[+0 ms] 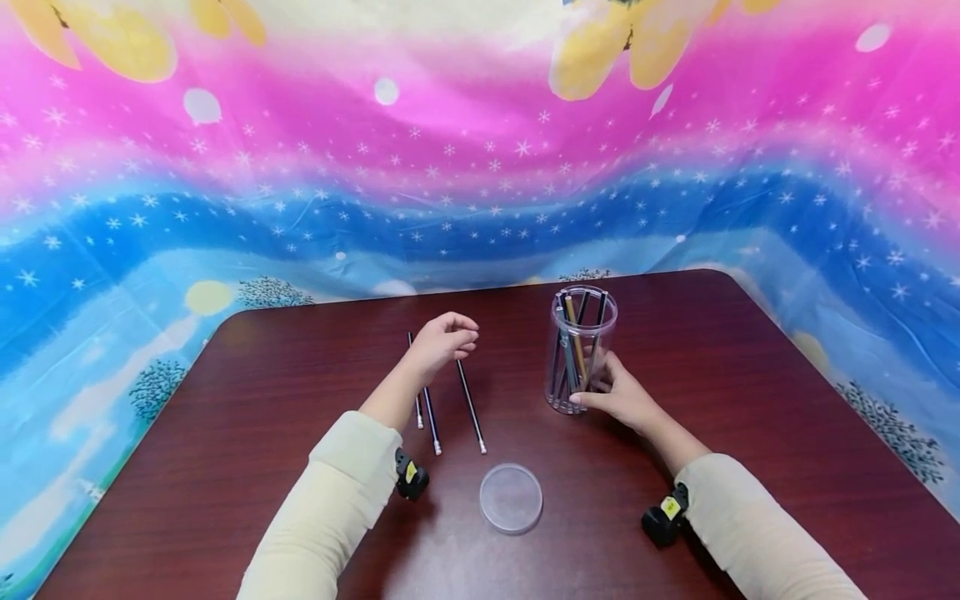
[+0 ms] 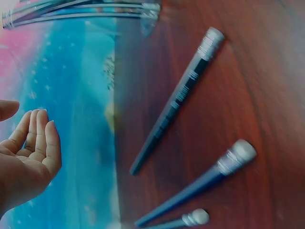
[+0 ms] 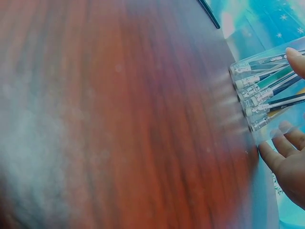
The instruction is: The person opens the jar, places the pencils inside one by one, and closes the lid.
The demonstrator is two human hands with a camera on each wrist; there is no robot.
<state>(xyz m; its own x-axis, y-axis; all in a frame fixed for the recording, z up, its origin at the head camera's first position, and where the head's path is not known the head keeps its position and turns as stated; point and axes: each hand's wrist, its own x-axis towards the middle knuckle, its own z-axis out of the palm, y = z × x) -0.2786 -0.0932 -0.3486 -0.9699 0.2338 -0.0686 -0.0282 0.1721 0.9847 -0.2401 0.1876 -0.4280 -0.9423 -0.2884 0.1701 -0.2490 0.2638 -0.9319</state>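
A clear plastic jar [image 1: 551,379] stands upright on the table with several pencils [image 1: 572,342] inside it. My right hand [image 1: 621,398] grips its lower part from the right, thumb in front and fingers around the side. In the right wrist view, the eraser ends of the pencils [image 3: 259,98] show at the jar's bottom. Over the far ends of three loose pencils hovers my left hand [image 1: 442,343], fingers loosely bent and holding nothing. Those are a black pencil [image 2: 176,102], a blue pencil [image 2: 200,183] and a third pencil [image 2: 190,219], eraser ends toward me.
A round clear lid [image 1: 511,498] lies flat on the dark red wooden table [image 1: 600,500], nearer to me than the jar and the loose pencils. Behind the table hangs a colourful printed cloth [image 1: 450,183], which also runs along both sides.
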